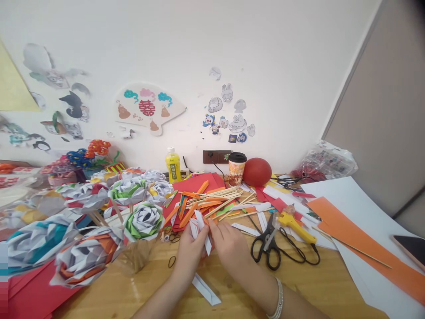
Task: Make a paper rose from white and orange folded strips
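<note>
Both of my hands meet at the middle of the wooden table [318, 288]. My left hand [188, 252] and my right hand [228, 249] are closed round a small bundle of folded white paper strips with red edges [200, 225]. The fingers pinch the strips from both sides. A beaded bracelet sits on my right wrist. One loose folded white strip [206, 289] lies on the table under my forearms. Just beyond my hands lies a heap of wooden sticks and orange paper strips [212, 199].
Paper roses on sticks [142, 219] crowd the left side. Black scissors [267, 243] and a yellow glue gun [295, 226] lie right of my hands. Orange and white sheets [358, 239], a phone [411, 248], a yellow bottle [173, 166], a cup [237, 168] and a red ball [257, 172] stand behind.
</note>
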{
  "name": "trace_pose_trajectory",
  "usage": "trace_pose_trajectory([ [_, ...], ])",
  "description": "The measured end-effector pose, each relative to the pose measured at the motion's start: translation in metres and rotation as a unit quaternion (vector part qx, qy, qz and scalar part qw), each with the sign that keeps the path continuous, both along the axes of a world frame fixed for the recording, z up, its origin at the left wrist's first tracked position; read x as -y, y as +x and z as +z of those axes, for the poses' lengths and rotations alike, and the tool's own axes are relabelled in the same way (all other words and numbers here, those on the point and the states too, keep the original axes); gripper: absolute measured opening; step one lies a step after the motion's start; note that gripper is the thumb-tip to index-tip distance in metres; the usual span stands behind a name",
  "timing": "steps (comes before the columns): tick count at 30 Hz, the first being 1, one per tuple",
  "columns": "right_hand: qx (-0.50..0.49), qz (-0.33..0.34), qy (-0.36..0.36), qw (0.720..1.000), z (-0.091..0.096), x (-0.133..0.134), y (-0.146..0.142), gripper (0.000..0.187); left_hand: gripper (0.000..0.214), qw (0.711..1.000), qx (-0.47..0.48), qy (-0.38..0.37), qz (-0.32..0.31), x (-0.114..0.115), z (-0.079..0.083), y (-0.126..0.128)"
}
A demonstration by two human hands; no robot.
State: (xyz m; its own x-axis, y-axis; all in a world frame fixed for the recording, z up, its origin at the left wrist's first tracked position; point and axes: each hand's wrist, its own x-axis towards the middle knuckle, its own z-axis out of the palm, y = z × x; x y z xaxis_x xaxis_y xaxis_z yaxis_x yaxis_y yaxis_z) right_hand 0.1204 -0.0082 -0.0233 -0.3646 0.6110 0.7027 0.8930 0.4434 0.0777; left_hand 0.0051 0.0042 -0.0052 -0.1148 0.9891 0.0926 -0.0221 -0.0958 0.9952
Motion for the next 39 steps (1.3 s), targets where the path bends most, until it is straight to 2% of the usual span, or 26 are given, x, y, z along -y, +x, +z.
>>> trace_pose_trajectory([
  [3,0.015,0.022,-0.012,1.0,-0.002,0.0,0.0,0.037,0.026,1.0,0.02,-0.02,0.012,-0.002,0.0,-0.001],
  [7,-0.014,0.043,-0.045,0.998,-0.003,0.0,-0.003,0.044,0.022,0.998,0.044,-0.045,0.014,-0.003,0.0,-0.001],
  [11,-0.011,0.038,-0.075,0.996,-0.007,-0.003,-0.004,0.051,0.026,0.997,0.055,-0.053,-0.018,-0.002,0.001,-0.002],
  [14,0.013,0.03,-0.059,0.998,-0.008,-0.006,0.0,0.049,0.032,0.998,0.038,-0.035,-0.033,-0.003,0.003,-0.004],
  [21,0.068,0.005,0.006,0.998,-0.005,-0.006,0.004,0.03,0.028,0.999,-0.027,-0.023,0.015,-0.006,0.007,-0.008],
  [24,0.024,0.015,0.009,1.0,0.002,-0.002,0.004,0.021,0.029,0.999,-0.038,-0.001,0.01,-0.006,0.008,-0.008],
  [27,-0.108,0.019,-0.021,0.994,0.015,0.001,0.006,0.022,0.032,0.999,-0.018,0.005,-0.034,-0.006,0.01,-0.007],
  [29,-0.244,0.038,-0.069,0.967,0.023,0.003,0.007,0.017,0.033,0.998,0.004,-0.003,-0.065,-0.006,0.011,-0.007],
  [30,-0.315,0.053,-0.101,0.942,0.027,0.003,0.007,0.016,0.033,0.997,0.017,-0.005,-0.08,-0.006,0.01,-0.006],
  [33,-0.491,0.104,-0.196,0.843,0.032,0.004,0.006,0.021,0.035,0.99,0.056,-0.003,-0.128,-0.004,0.005,-0.005],
  [35,-0.556,0.128,-0.227,0.789,0.031,0.006,0.005,0.023,0.036,0.985,0.064,-0.006,-0.159,-0.003,0.002,-0.004],
  [37,-0.576,0.147,-0.224,0.772,0.03,0.008,0.003,0.023,0.039,0.983,0.059,-0.011,-0.173,0.0,0.0,-0.002],
  [39,-0.562,0.159,-0.209,0.785,0.028,0.01,0.001,0.022,0.041,0.982,0.064,-0.015,-0.177,0.002,-0.001,0.0],
])
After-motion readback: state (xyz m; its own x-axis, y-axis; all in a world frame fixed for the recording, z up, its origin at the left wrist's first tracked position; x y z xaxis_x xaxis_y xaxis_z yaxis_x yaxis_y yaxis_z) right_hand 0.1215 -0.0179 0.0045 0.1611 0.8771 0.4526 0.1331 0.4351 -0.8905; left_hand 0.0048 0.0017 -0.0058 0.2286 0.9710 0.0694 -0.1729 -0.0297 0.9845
